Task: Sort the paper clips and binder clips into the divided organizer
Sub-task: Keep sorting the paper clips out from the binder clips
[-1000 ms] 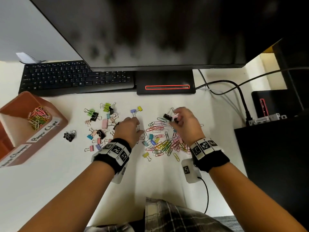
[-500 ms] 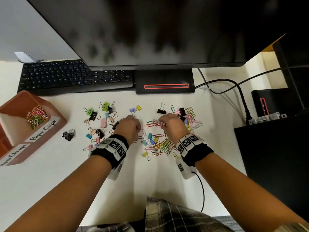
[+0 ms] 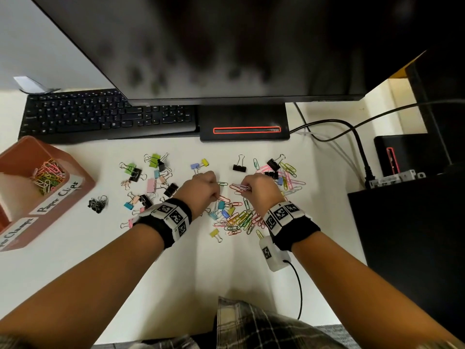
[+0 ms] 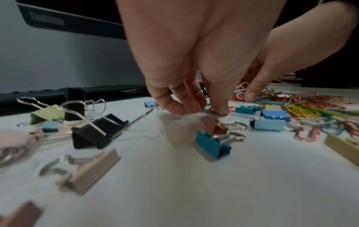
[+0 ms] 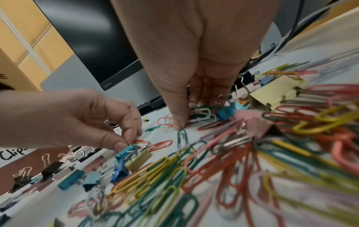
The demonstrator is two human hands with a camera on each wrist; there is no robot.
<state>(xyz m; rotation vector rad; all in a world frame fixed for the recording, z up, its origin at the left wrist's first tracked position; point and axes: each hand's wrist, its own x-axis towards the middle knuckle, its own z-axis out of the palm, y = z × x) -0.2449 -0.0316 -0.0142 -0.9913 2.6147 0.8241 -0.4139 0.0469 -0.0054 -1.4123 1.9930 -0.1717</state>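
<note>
Coloured paper clips (image 3: 241, 219) lie heaped on the white desk (image 3: 176, 268) between my wrists. Coloured and black binder clips (image 3: 151, 185) are scattered to their left. My left hand (image 3: 216, 196) pinches the wire handle of a small binder clip (image 4: 217, 127) lying on the desk. My right hand (image 3: 245, 187) grips a bunch of paper clips (image 5: 201, 112) against the desk, thumb pressed down beside them. The brown divided organizer (image 3: 75, 195) stands at the far left, with paper clips (image 3: 47, 176) in its section labelled Paper Clips.
A black binder clip (image 3: 239, 168) lies alone behind my hands. A clump of tiny black clips (image 3: 97, 204) sits near the organizer. The keyboard (image 3: 100, 117), monitor base (image 3: 244, 127) and cables (image 3: 352, 129) line the back. A black box (image 3: 407, 235) borders the right.
My right hand let go of a black binder clip at the back, moved left and nearer, and now grips paper clips. My left hand has barely moved.
</note>
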